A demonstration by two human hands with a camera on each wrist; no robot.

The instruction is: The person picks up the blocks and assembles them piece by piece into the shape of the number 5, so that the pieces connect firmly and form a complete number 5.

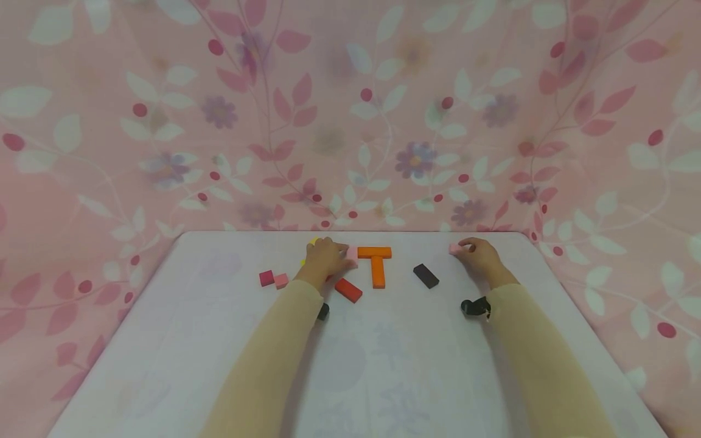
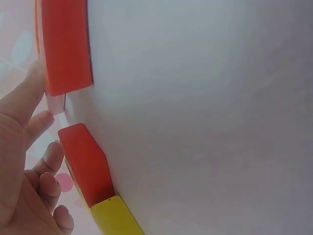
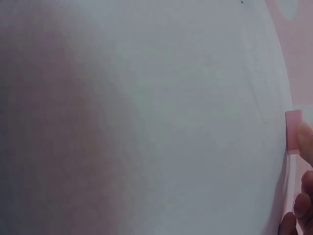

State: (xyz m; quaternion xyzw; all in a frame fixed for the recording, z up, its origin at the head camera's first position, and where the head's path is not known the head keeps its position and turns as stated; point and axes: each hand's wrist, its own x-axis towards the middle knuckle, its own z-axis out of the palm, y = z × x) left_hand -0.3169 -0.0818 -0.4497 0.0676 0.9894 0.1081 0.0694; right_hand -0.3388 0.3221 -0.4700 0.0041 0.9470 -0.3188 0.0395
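Observation:
At the back of the table my left hand (image 1: 324,260) pinches a pink block (image 1: 353,255) between thumb and index finger, right beside an orange T shape (image 1: 378,267) made of two bars. In the left wrist view, that pink block (image 2: 56,104) is partly hidden behind a red block (image 2: 67,49). A second red block (image 2: 85,164) touches a yellow block (image 2: 115,215) near the other fingers, which are loosely bent. Farther right, my right hand (image 1: 482,258) grips a small pink block (image 1: 454,249) with thumb and fingertips close over the table; the right wrist view shows this pink block (image 3: 294,131) at its edge.
A black block (image 1: 426,275) lies between the T and my right hand. A red block (image 1: 348,290) lies in front of the T. At the left are a crimson cube (image 1: 266,278) and a pink cube (image 1: 281,280). Floral cloth (image 1: 350,121) rises behind the table (image 1: 383,377).

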